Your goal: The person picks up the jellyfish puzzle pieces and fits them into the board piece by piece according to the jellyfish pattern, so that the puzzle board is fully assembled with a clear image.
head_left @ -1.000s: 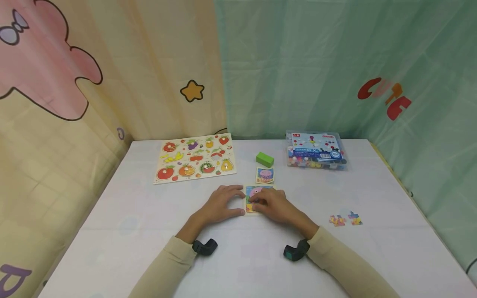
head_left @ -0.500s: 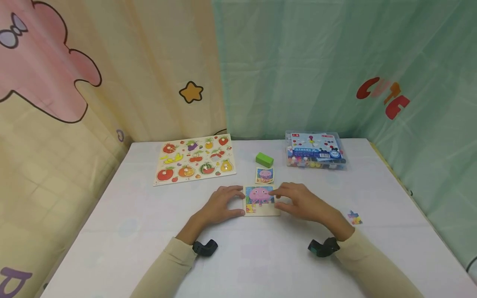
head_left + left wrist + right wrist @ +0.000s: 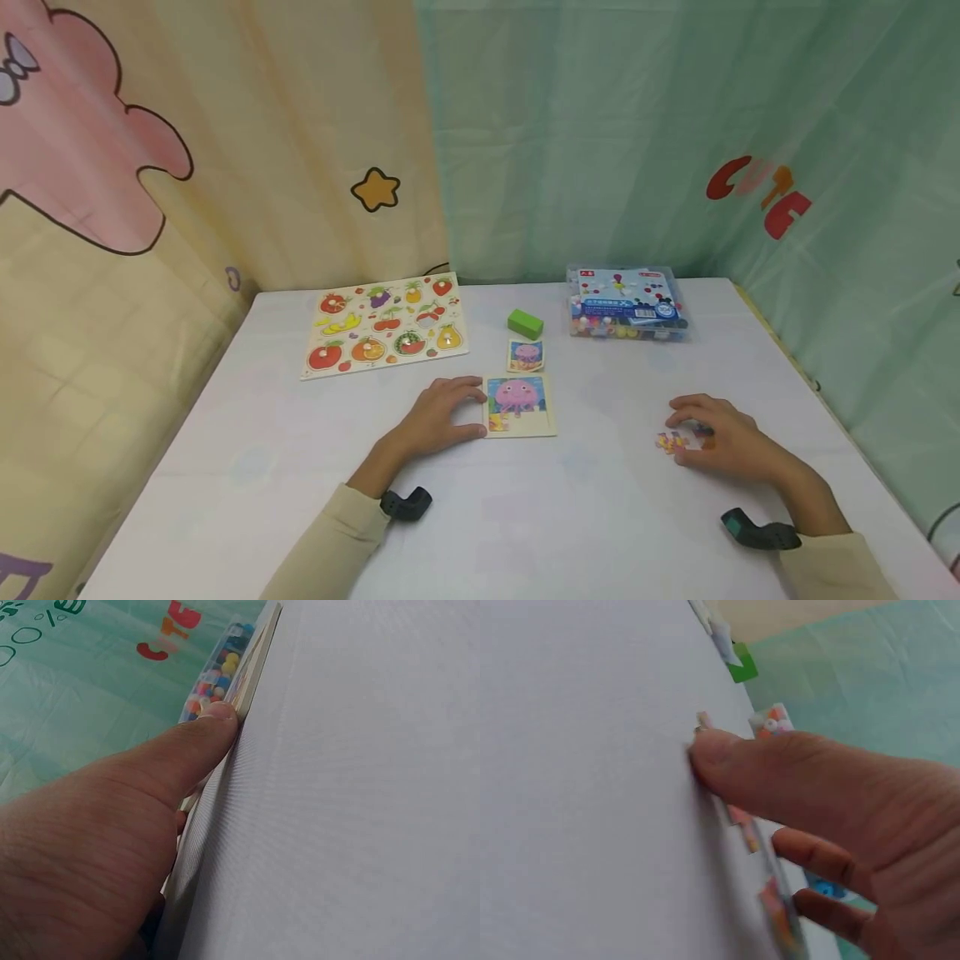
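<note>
A small wooden jigsaw board (image 3: 534, 425) lies mid-table, its upper part showing a pink octopus and its lower right bare wood. My left hand (image 3: 442, 412) rests at its left edge, thumb and fingertips touching it. In the left wrist view the thumb lies against the board's edge (image 3: 259, 667). My right hand (image 3: 723, 437) is over two colourful puzzle pieces on the right, thumb and fingers spread apart. One puzzle piece (image 3: 667, 443) shows left of the thumb; the other (image 3: 776, 907) is partly hidden by the hand in the head view.
Above the board lies a small octopus picture card (image 3: 526, 356), with a green block (image 3: 525, 324) behind it. A fruit peg puzzle (image 3: 386, 325) sits at the back left. A clear box of coloured beads (image 3: 626, 304) stands at the back right, before the curtain (image 3: 570, 142).
My right hand has left the octopus picture and moved right to the loose puzzle pieces, uncovering the board. The left hand stays at the board's edge. The head view has shifted slightly.
</note>
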The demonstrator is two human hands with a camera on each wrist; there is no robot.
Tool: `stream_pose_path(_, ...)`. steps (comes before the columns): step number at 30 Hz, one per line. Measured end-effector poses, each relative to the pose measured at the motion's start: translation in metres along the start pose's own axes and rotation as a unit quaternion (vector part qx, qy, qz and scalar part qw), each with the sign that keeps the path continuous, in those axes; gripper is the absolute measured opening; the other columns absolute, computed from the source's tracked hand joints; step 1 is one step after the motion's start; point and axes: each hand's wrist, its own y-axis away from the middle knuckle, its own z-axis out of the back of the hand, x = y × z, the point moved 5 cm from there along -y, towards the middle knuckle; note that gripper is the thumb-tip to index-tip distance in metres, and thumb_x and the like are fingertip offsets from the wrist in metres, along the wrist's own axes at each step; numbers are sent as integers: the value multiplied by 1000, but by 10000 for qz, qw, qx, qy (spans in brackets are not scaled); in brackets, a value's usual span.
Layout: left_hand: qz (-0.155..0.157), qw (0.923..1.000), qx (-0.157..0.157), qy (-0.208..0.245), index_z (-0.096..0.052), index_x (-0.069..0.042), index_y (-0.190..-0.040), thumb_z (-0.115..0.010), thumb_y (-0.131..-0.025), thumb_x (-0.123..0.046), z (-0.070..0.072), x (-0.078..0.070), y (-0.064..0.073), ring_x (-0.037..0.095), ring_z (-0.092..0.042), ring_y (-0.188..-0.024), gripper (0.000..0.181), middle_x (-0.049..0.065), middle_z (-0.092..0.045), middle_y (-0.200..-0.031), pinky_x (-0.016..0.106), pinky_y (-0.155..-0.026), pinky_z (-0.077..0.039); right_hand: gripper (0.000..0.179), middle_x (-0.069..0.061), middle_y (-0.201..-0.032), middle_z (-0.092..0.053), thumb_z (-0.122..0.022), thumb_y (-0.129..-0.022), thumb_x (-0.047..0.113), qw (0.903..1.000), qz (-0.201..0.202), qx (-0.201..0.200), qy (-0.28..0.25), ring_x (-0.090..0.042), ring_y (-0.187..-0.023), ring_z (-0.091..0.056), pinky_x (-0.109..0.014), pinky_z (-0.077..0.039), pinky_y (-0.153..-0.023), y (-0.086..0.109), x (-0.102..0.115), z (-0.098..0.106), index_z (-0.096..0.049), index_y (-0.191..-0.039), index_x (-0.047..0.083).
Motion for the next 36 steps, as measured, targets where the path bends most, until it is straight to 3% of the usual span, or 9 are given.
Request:
stream_pose_path(4,-2,10000,10,8,-64,-21,-127,-76,-89,-46,0,1,0,27,-42,-135,46,0,-48,-152,51,-107,-35,33,-10,-130,-58,-90,-76,22,9983,208,-512,-198,-40,-117,-45,-61,-29,-79,3,-4,-3,-70,-102,26)
stream_pose_path(8,-9,10000,7,-4,-64,-22,-127,-76,-89,-46,-1,2,-1,26,-42,-135,46,0,-48,-152,51,-107,-35,32,-9,-129,-59,-90,-75,18,9968,242,-711,-290,-37,-117,-44,-59,-26,-80,5,-6,-5,-71,-99,28)
stream_pose_path(19,9,10000,30,22,-64,-22,-126,-76,-89,-45,-1,2,0,26,-41,-137,46,0,-48,-152,50,-108,-34,38,-5,-131,-59,-91,-74,17,9962,362,-756,-235,-33,-118,-45,-57,-26,-81,8,-14,-9,-71,-106,28)
stream_pose_path(36,55,10000,21,66,-64,-22,-127,-76,-89,-45,0,1,1,27,-41,-136,45,-1,-48,-152,51,-107,-35,33,-3,-123,-64,-90,-75,14,9923,472,-1140,-85,-26,-114,-49,-51,-27,-79,7,-11,-6,-73,-99,29)
